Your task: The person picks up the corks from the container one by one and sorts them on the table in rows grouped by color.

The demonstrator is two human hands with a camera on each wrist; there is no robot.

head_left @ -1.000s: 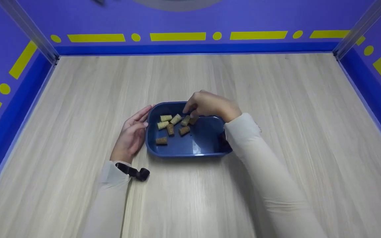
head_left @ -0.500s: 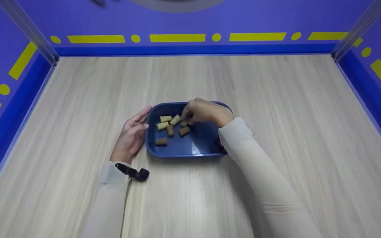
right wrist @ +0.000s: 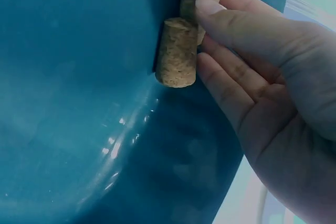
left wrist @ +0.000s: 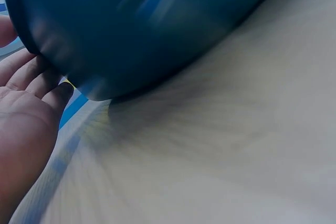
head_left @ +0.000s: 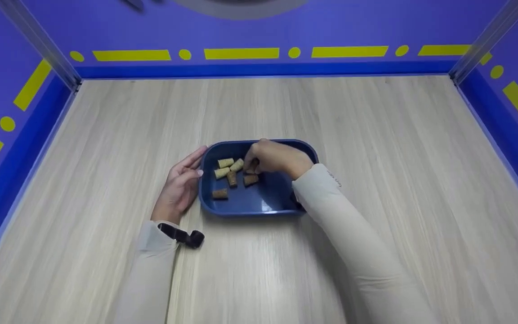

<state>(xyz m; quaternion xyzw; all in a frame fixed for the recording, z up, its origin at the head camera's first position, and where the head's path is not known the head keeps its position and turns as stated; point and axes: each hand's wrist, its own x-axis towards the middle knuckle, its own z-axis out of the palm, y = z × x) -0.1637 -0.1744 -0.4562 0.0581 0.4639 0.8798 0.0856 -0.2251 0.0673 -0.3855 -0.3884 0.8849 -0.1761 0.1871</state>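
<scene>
Pale table (head_left: 259,265): left hand (head_left: 178,186), fingers straight, touches the tub (head_left: 245,202) at nine o'clock; right hand (head_left: 278,156) pinches a cork (right wrist: 201,33), other corks (head_left: 232,178) toward eight o'clock.

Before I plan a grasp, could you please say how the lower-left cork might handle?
The cork is probably light, given its corky look. Rounded and on its side, it may roll on the glossy tray.

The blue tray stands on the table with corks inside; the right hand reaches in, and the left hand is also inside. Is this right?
Not quite: the left hand is outside the blue tray, at its end wall, as the head view shows. The tray does stand on the table with corks inside, and the right hand reaches in.
</scene>
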